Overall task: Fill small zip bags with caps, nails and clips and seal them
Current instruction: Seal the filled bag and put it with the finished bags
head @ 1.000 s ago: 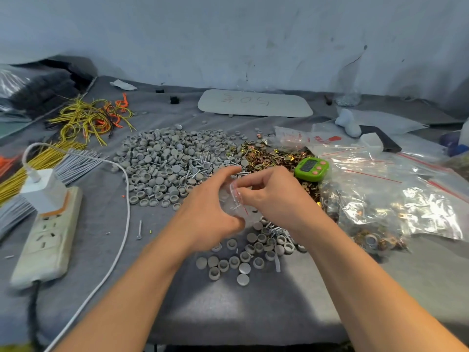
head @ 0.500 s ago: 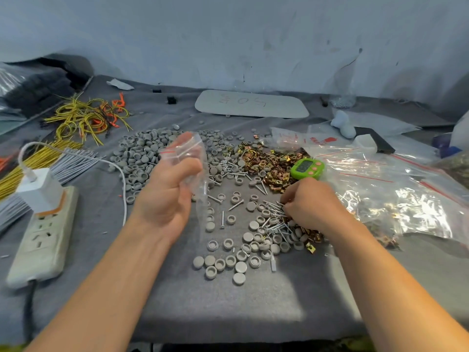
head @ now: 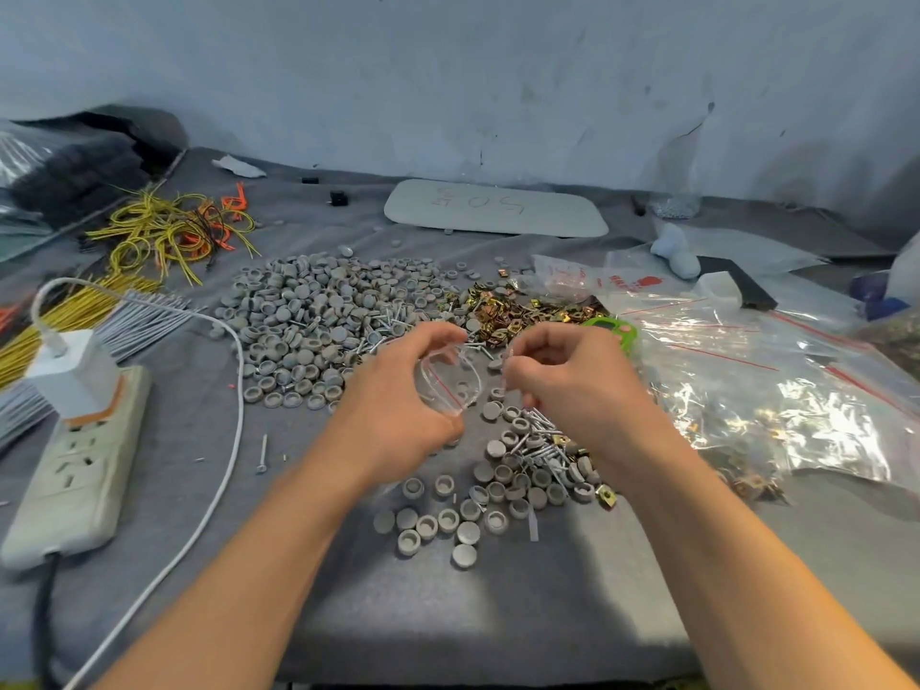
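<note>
My left hand (head: pixel 398 405) holds a small clear zip bag (head: pixel 448 381) with a red seal line, its mouth spread open toward the right. My right hand (head: pixel 567 381) is beside that mouth, fingers curled and pinched together; what they pinch is too small to make out. Below my hands lie loose grey caps (head: pixel 448 520) and a small heap of nails (head: pixel 537 440). A big pile of grey caps (head: pixel 308 321) spreads behind the left hand. Gold metal clips (head: pixel 503 311) lie behind both hands.
A white power strip (head: pixel 74 465) with a charger and white cable (head: pixel 219 440) lies at left. Yellow and orange wires (head: pixel 164 231) sit at back left. Large clear bags of filled packets (head: pixel 776 385) cover the right. A green timer (head: pixel 617 331) peeks behind my right hand.
My left hand has brought the bag down and rightward to the centre. My right hand has risen from the nail heap to the bag's mouth.
</note>
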`<action>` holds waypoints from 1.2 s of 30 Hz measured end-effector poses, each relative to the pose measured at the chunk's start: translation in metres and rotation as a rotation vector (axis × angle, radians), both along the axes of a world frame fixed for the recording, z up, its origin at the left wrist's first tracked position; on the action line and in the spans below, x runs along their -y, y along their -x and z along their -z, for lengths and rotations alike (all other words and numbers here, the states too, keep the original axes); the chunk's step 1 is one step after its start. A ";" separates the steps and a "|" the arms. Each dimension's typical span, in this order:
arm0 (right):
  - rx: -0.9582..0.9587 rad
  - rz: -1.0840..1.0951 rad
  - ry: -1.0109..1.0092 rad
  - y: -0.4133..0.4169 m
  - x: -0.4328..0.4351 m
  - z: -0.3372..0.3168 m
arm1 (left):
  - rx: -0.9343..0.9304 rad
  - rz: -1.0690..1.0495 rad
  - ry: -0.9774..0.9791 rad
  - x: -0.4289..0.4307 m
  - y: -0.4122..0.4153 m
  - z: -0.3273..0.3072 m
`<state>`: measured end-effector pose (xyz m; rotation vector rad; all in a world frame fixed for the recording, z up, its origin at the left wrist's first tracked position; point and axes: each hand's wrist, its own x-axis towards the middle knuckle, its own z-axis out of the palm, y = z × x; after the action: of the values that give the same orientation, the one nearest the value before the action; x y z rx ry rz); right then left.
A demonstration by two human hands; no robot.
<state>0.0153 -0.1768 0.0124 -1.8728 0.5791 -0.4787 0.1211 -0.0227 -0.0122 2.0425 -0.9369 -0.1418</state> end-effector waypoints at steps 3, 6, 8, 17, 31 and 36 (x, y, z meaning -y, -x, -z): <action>0.090 -0.042 0.010 -0.004 -0.014 -0.003 | -0.025 0.010 0.002 0.004 0.004 -0.001; 0.109 -0.097 0.054 -0.009 -0.021 -0.005 | -0.021 0.024 0.027 0.006 0.009 -0.002; 0.099 -0.086 0.093 -0.011 -0.021 -0.006 | -0.036 0.015 0.058 0.006 0.008 -0.002; -0.340 0.207 0.396 -0.007 0.025 0.009 | -0.064 -0.011 0.174 -0.007 -0.002 0.003; -0.596 0.034 0.611 -0.002 0.034 0.020 | -0.051 -0.018 0.168 -0.004 -0.001 0.002; -0.599 -0.005 0.577 -0.005 0.028 0.020 | -0.028 -0.013 0.131 -0.003 0.001 0.003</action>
<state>0.0199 -0.2052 -0.0078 -2.5945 0.8940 -0.0611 0.1205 -0.0193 -0.0152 1.9209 -0.8923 -0.0985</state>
